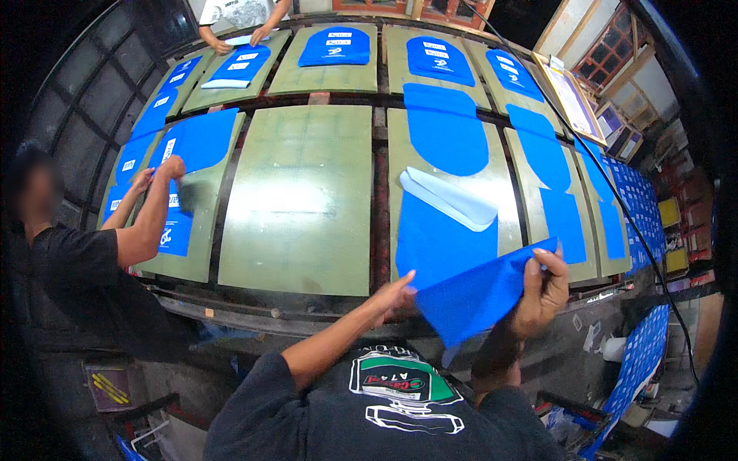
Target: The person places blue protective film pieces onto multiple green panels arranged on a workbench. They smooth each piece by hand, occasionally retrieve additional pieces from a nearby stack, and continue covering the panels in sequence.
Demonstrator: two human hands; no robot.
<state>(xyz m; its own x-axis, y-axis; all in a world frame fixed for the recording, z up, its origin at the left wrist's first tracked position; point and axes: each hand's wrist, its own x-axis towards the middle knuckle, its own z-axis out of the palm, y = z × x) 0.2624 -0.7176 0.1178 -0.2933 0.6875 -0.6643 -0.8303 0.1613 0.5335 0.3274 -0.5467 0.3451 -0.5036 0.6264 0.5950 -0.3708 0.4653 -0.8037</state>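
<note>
In the head view, our forearms rise from the lower middle, both grips pinching a blue cloth (478,296): the left hand (393,296) at its left corner, the right hand (543,288), bent upward, at its upper right. It hangs before a worktop (300,207) of green boards; a framed screen (570,100) leans upper right.

Your left forearm (330,338): slanting up and rightward | your left hand (393,298): fingers pointing right, pinched near the tips | your right forearm (498,357): steeper, in shadow | your right hand (542,296): upright, fingers bent toward the thumb, pinching | your hands: apart
</note>
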